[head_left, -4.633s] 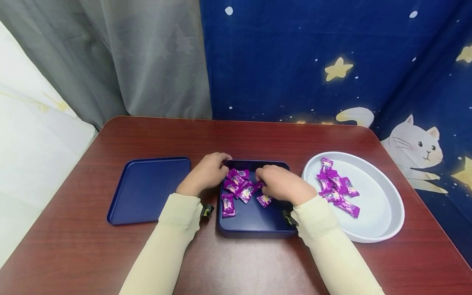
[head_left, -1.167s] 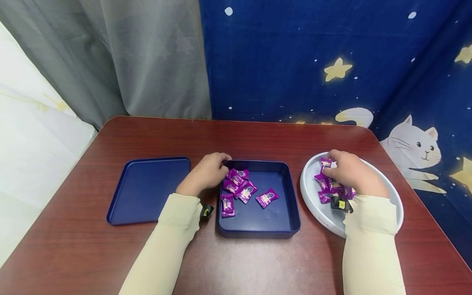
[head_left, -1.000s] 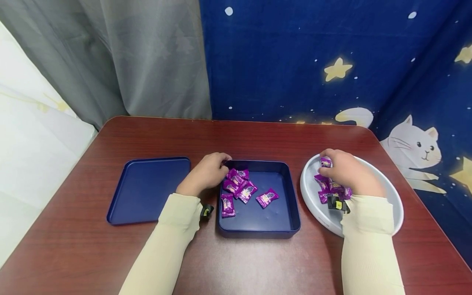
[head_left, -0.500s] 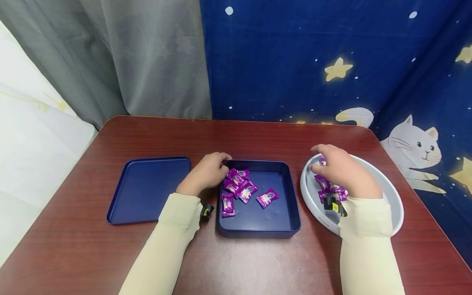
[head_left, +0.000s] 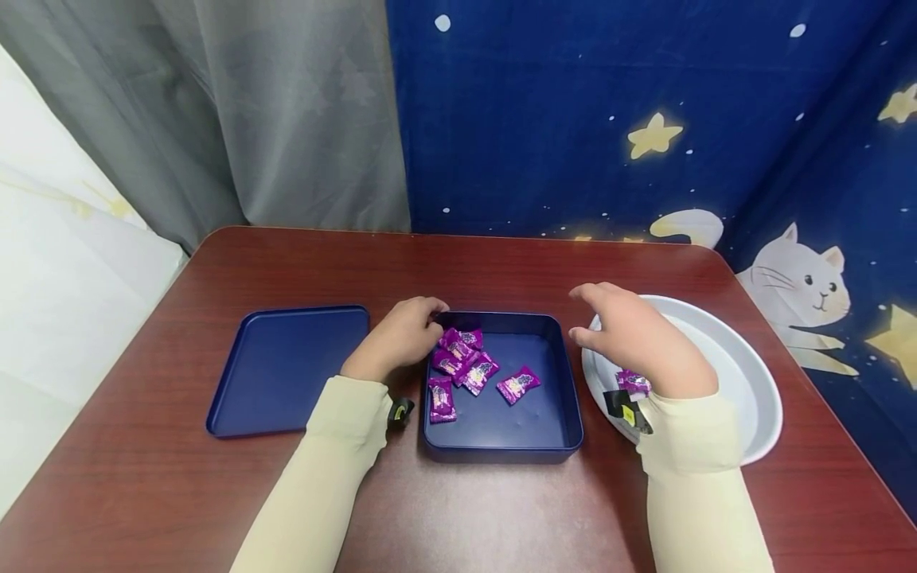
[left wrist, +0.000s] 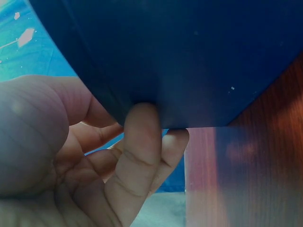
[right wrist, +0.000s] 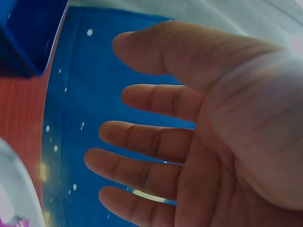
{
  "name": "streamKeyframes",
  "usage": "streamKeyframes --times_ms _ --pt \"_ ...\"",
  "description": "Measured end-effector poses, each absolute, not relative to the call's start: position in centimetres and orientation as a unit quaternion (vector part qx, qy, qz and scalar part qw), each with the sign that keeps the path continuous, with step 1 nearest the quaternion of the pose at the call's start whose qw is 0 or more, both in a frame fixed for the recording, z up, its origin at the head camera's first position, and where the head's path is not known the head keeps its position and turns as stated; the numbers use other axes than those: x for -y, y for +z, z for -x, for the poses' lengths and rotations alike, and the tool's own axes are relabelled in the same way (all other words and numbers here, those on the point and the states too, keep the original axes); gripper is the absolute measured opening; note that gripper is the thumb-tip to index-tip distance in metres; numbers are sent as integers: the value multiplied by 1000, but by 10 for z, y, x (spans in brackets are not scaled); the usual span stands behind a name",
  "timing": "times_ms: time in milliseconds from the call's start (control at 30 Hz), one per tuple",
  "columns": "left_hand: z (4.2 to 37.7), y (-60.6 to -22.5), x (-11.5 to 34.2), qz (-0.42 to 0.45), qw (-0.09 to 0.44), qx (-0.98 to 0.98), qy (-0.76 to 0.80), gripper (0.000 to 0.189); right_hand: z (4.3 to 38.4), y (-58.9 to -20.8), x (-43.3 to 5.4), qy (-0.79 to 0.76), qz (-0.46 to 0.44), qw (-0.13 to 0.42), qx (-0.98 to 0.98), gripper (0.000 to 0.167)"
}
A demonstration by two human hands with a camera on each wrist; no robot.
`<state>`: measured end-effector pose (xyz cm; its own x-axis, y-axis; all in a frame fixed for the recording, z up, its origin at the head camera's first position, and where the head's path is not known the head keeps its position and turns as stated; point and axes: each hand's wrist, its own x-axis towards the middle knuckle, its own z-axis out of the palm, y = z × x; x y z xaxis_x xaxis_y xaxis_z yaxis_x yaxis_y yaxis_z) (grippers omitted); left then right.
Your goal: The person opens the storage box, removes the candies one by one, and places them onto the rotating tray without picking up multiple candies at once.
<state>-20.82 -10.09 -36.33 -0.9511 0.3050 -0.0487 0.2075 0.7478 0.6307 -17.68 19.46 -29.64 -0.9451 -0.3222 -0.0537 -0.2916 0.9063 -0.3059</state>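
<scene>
Gripping the blue box (head_left: 526, 430) at its far left corner with the left hand (head_left: 398, 342), by fingers (left wrist: 137, 151) curled round the wall. Holding nothing in the right hand (head_left: 637, 336): loose, spread fingers (right wrist: 137, 175), above the left part of the white tray (head_left: 748, 366) and near the box. Inside the box, at the left, a cluster of purple candies (head_left: 458, 364); to the right of that, a lone candy (head_left: 517, 385). In the white tray, just beside the right wrist, at least one wrapped candy (head_left: 634, 383); cannot tell how many under the hand. Farther left on the bench (head_left: 487, 517), a shallow blue tray (head_left: 294, 374). Could drag or tip the box by pulling at that single corner; could shift the white tray or scatter candy by catching either with the low-hanging wrist camera (head_left: 627, 411); could bump the box's right wall by swinging left too low.
</scene>
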Motion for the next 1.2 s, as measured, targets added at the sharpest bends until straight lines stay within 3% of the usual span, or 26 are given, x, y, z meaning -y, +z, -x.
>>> streamKeyframes --times_ms 800,1200 --pt "209 -365 102 -137 76 -932 326 35 168 -310 -137 -94 235 51 -966 52" --pt "209 -364 102 -137 76 -932 327 36 176 -327 -124 -88 244 97 -961 52"
